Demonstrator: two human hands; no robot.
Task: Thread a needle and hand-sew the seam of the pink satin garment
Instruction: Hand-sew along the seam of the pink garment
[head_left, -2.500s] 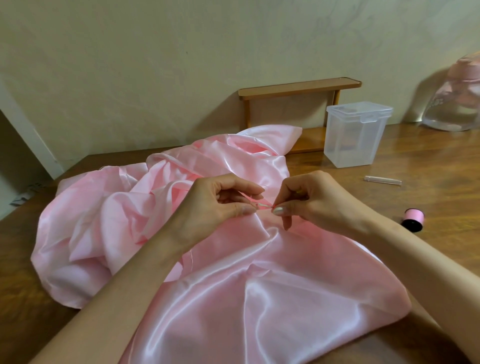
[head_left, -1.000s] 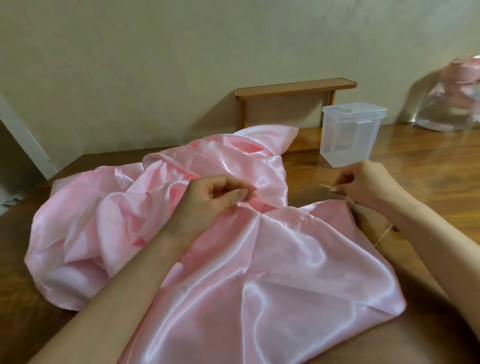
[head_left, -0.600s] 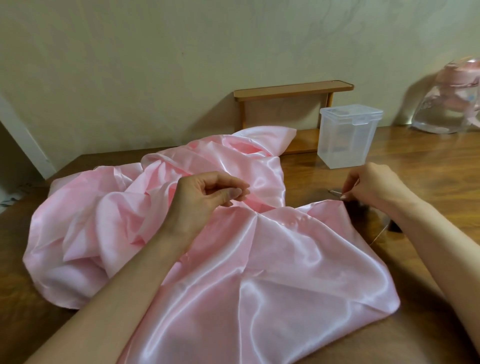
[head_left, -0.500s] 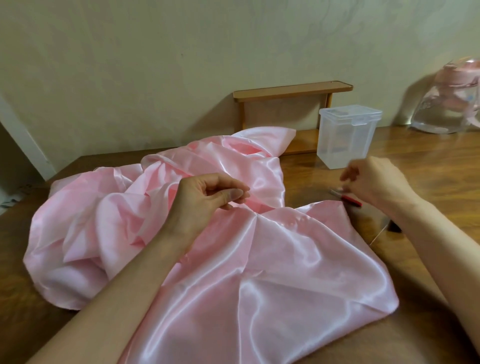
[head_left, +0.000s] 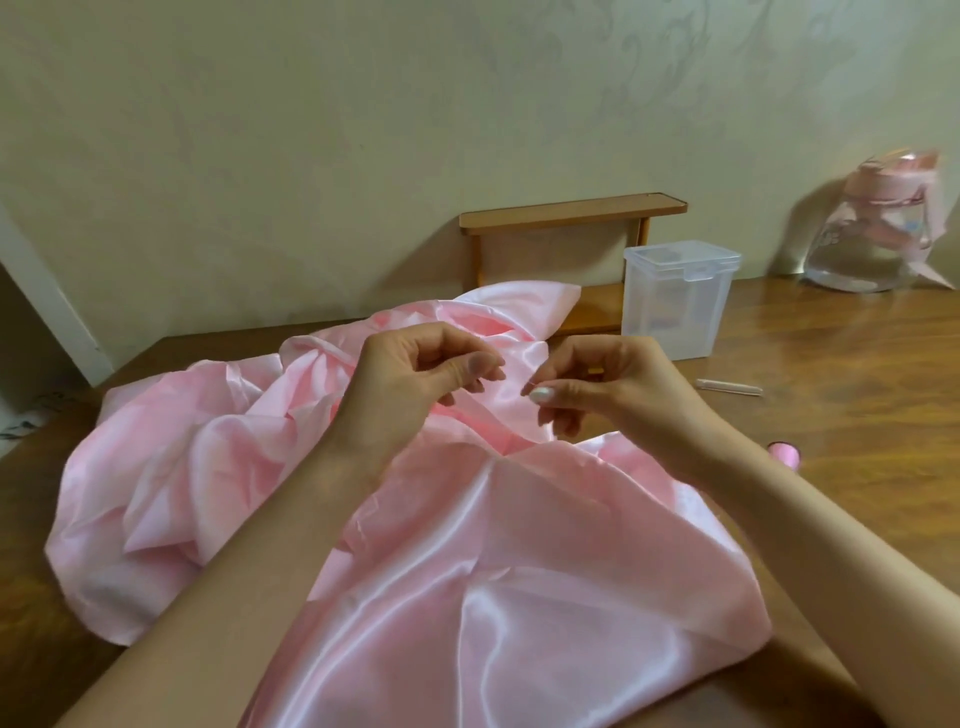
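Head cam: pink satin garment (head_left: 519, 571) sprawled over the wooden table (head_left: 841, 353), left hand (head_left: 415, 384) and right hand (head_left: 597, 387) hovering just above it, close but not touching, both with fingertips pinched, can't tell on what, pink thread spool (head_left: 785, 451) off right.

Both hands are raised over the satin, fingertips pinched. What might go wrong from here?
1. Whatever the right hand pinches is too fine to make out. If that grip slips, it would likely fall into the glossy folds of the pink satin garment and be hard to find.
2. The pink thread spool lies right beside the right forearm, so an outward pull could knock it rolling.
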